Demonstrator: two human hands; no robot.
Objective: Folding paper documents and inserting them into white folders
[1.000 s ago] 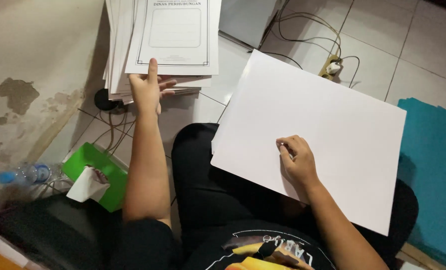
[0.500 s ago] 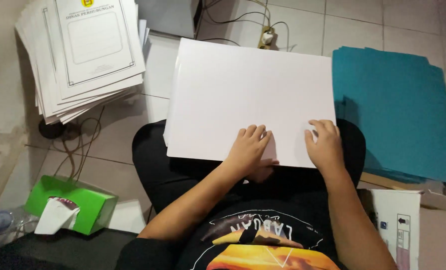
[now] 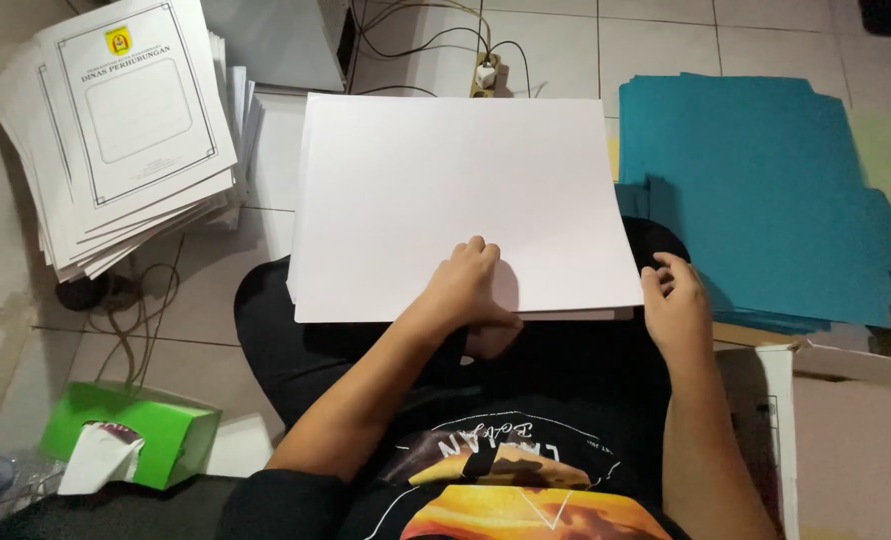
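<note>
A green tissue box [image 3: 130, 432] and a stack of printed sheets [image 3: 125, 130] are located on the tiled floor [image 3: 555, 50] at the left. The white sheets [image 3: 455, 190] are laid across the lap, pressed flat at the near edge by the left hand [image 3: 470, 290]. The right corner is pinched by the right hand [image 3: 677, 305], just beside a pile of teal sheets [image 3: 765, 190].

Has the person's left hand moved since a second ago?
Yes. The left hand left the stack of printed sheets on the floor and now rests on the blank white sheet on the lap.
</note>
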